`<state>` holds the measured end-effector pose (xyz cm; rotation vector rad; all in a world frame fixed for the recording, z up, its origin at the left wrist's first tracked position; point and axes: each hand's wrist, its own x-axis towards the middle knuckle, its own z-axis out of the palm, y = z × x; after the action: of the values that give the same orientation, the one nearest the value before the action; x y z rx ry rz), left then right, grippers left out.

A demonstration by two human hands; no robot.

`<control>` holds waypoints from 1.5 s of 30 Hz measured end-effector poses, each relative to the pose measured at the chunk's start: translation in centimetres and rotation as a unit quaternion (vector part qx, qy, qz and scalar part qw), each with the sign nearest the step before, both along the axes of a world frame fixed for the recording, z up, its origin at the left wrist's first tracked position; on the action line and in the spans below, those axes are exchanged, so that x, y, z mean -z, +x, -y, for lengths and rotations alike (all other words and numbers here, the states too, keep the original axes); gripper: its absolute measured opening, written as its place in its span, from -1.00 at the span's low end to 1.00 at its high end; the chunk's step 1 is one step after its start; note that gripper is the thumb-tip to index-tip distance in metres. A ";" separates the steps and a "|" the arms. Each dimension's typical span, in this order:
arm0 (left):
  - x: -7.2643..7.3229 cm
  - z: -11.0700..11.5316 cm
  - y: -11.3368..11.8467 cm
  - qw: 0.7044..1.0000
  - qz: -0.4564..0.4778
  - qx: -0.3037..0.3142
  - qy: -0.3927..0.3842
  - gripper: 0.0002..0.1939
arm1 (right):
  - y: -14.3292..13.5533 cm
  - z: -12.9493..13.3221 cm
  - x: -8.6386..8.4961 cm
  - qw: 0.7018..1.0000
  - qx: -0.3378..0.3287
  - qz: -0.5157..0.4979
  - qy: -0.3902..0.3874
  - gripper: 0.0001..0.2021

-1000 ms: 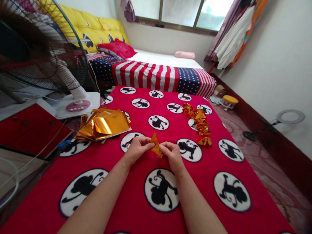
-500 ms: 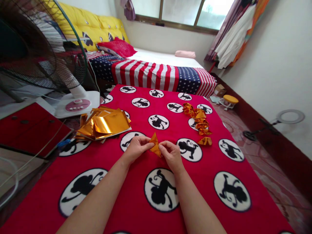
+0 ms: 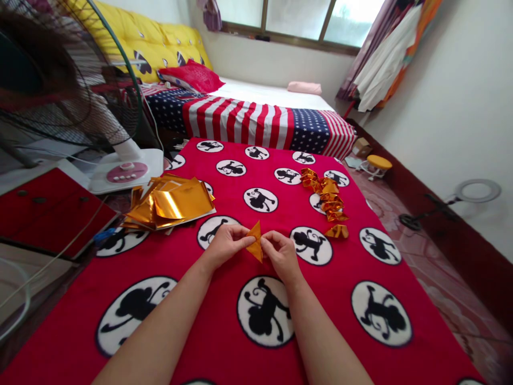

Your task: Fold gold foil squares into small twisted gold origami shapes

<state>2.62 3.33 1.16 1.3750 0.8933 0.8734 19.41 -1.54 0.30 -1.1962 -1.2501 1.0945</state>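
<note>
Between my two hands is a small piece of folded gold foil paper (image 3: 255,243), pointed at its top and bottom. My left hand (image 3: 228,243) pinches its left side between thumb and fingers. From the other side, my right hand (image 3: 280,252) pinches the right edge, fingertips close to the left thumb. Both hands are just over the red cloth (image 3: 320,299) with monkey prints in white circles. Left of them lies a messy stack of gold foil sheets (image 3: 180,200). To the right, several folded gold foil pieces (image 3: 332,200) form a row, with one folded piece (image 3: 337,231) at its near end.
A running fan (image 3: 124,166) stands at the left beside a red box (image 3: 52,214). Behind the cloth is a bed with a star-and-stripe cover (image 3: 240,120). On the right floor are a yellow stool (image 3: 379,162) and a ring light (image 3: 479,191).
The folded gold foil paper has tilted slightly and sits a little lower between my fingers. Both hands keep their pinch and have hardly moved.
</note>
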 end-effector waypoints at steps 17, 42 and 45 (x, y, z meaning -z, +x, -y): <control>0.6 0.2 1.2 0.991 0.020 -0.131 0.030 -0.78 | -0.5 -0.4 0.2 0.999 0.018 -0.021 -0.015 -0.82; 0.8 0.1 1.5 0.969 0.045 -0.242 0.023 -0.79 | -1.1 0.3 0.6 0.982 0.035 0.182 0.035 -0.62; 0.9 0.1 1.5 0.967 0.039 -0.249 0.025 -0.79 | -1.4 0.3 0.5 0.968 0.045 0.243 0.046 -0.62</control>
<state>4.14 3.25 0.24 1.1631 1.1874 1.3295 18.05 -1.82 -0.17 -1.4874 -1.5773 0.6857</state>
